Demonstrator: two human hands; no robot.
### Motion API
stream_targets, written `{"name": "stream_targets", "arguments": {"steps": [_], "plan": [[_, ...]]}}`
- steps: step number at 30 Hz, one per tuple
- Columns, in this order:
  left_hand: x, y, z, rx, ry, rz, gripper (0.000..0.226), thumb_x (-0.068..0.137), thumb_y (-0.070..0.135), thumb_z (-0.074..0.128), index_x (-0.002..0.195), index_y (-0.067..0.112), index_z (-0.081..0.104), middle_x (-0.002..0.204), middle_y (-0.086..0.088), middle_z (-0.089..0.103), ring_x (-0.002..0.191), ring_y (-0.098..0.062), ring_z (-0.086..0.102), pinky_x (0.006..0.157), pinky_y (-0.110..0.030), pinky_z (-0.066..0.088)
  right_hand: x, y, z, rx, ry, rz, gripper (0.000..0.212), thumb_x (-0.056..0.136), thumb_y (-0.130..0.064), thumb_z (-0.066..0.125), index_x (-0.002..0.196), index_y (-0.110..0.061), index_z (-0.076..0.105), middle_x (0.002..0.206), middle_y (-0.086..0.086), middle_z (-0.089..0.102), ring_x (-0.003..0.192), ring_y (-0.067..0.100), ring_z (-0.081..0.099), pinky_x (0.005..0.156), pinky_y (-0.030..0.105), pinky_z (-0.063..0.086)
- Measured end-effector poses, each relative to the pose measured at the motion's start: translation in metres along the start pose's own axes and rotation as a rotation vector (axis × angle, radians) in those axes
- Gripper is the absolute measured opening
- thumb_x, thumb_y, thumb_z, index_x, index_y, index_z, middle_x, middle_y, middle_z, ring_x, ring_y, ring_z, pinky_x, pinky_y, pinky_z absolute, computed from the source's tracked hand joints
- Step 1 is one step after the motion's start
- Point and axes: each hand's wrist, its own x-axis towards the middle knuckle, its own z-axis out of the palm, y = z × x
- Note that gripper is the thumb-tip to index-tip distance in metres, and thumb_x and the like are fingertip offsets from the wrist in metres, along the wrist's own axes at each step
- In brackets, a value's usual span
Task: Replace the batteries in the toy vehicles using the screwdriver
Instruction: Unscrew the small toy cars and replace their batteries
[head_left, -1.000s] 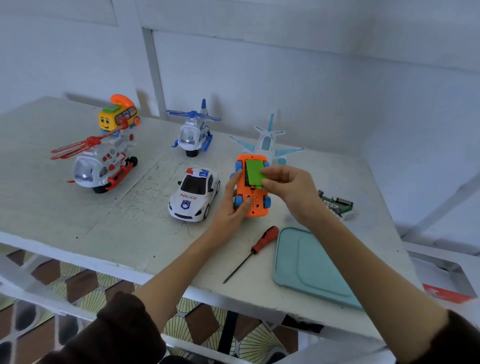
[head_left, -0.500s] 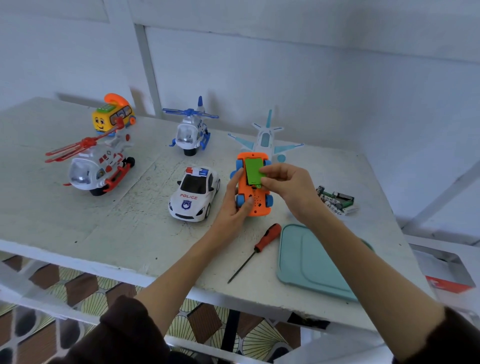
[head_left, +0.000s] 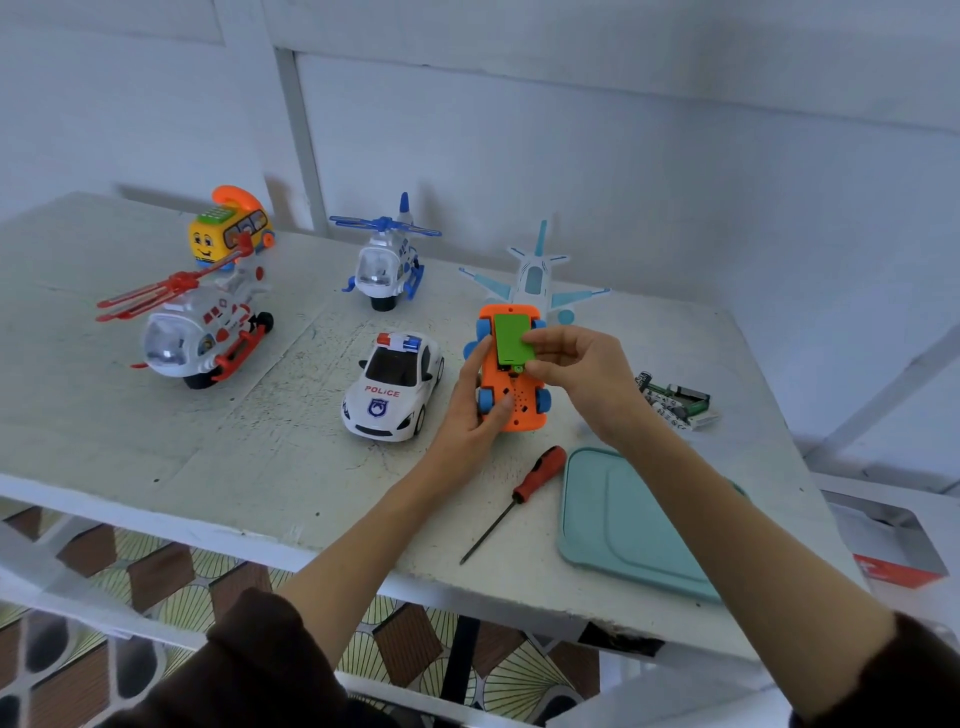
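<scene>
**Orange car, underside up, cover in R hand**

R hand pinches green cover over the battery bay of orange car. L hand grips car's left side, thumb on the base. Car sits upside down on table. Screwdriver lies near front edge, untouched, just beside teal tray. Batteries right of R wrist. Police car left of L hand.

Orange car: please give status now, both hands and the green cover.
Left hand grips orange car, underside up. Right hand pinches green cover over battery bay. Screwdriver idle on table. Nothing blocking.
</scene>
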Motion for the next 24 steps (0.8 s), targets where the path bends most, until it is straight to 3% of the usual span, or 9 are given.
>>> {"name": "stream_targets", "arguments": {"steps": [4, 7, 11, 14, 20, 24], "plan": [[0.001, -0.001, 0.0, -0.016, -0.005, -0.003, 0.052, 0.098, 0.006, 0.044, 0.137, 0.032, 0.022, 0.138, 0.008, 0.036, 0.12, -0.003, 0.049, 0.088, -0.014, 0.046, 0.001, 0.006, 0.004, -0.404, 0.079, -0.275, 0.025, 0.08, 0.0, 0.065, 0.104, -0.006, 0.065, 0.088, 0.002, 0.056, 0.077, 0.007, 0.051, 0.074, 0.004, 0.042], [0.002, -0.003, 0.0, -0.015, -0.005, -0.002, 0.05, 0.098, 0.01, 0.044, 0.138, 0.029, 0.021, 0.149, -0.003, 0.028, 0.126, -0.012, 0.046, 0.088, -0.015, 0.047, 0.003, 0.011, 0.005, -0.546, 0.089, -0.403, 0.025, 0.081, -0.002, 0.065, 0.105, -0.002, 0.066, 0.086, 0.003, 0.05, 0.075, 0.009, 0.045, 0.07, -0.002, 0.034], [0.001, -0.002, 0.0, -0.033, -0.01, 0.001, 0.05, 0.099, 0.009, 0.044, 0.137, 0.032, 0.022, 0.147, -0.006, 0.03, 0.123, -0.01, 0.048, 0.087, -0.016, 0.047, 0.005, 0.016, 0.005, -0.588, 0.096, -0.448, 0.025, 0.079, -0.002, 0.067, 0.104, -0.001, 0.067, 0.084, 0.004, 0.05, 0.074, 0.013, 0.046, 0.071, -0.002, 0.035], [0.001, 0.0, -0.001, -0.035, -0.013, 0.0, 0.051, 0.098, 0.008, 0.044, 0.135, 0.035, 0.023, 0.147, -0.004, 0.03, 0.126, -0.014, 0.047, 0.088, -0.017, 0.048, 0.005, 0.015, 0.005, -0.579, 0.078, -0.451, 0.023, 0.078, 0.0, 0.067, 0.101, -0.001, 0.069, 0.082, 0.003, 0.05, 0.067, 0.004, 0.045, 0.067, 0.002, 0.037], [-0.001, -0.001, 0.0, -0.035, -0.007, -0.011, 0.051, 0.098, 0.007, 0.044, 0.138, 0.032, 0.024, 0.147, -0.001, 0.031, 0.127, -0.013, 0.047, 0.088, -0.016, 0.047, 0.006, 0.012, 0.003, -0.519, 0.074, -0.381, 0.017, 0.076, -0.014, 0.073, 0.091, -0.006, 0.068, 0.071, -0.005, 0.047, 0.062, 0.002, 0.042, 0.061, 0.012, 0.033], [0.0, 0.0, 0.001, -0.005, 0.005, -0.007, 0.054, 0.098, 0.005, 0.045, 0.139, 0.032, 0.021, 0.141, 0.006, 0.034, 0.118, 0.001, 0.05, 0.086, -0.014, 0.047, 0.007, 0.015, 0.004, -0.539, 0.047, -0.369, 0.021, 0.075, -0.015, 0.074, 0.092, -0.006, 0.065, 0.073, -0.005, 0.045, 0.064, 0.001, 0.041, 0.063, 0.013, 0.032]]}}
